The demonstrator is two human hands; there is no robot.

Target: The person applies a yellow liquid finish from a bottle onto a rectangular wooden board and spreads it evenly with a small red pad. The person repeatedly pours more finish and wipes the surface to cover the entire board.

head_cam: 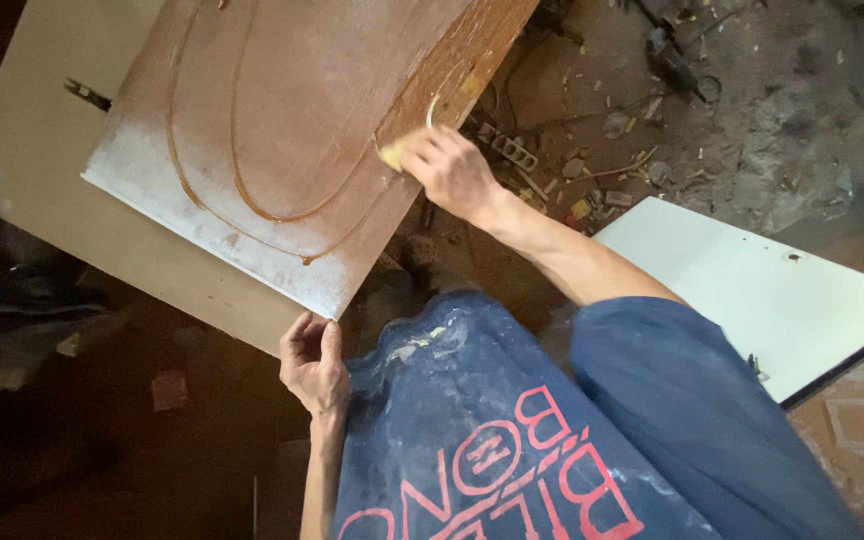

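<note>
1. Head view: brown wooden panel [282, 120] with grooved oval lines, lying tilted on a pale board [32, 150]; long axis running from the near corner up and away toward the top of the frame.
2. Right hand [452, 170] at the panel's right edge, fingers [422, 150] clenched around a small yellowish pad [392, 153] pressed against that edge.
3. Right arm stretched forward, forearm angling back from the panel toward the blue shirt [512, 430].
4. Left hand [312, 365] just below the panel's near corner, fingers curled around the board's edge beneath it, steadying.
5. Right of the panel: dusty floor [752, 130] littered with scraps, a white sheet [762, 290] lying well apart.
</note>
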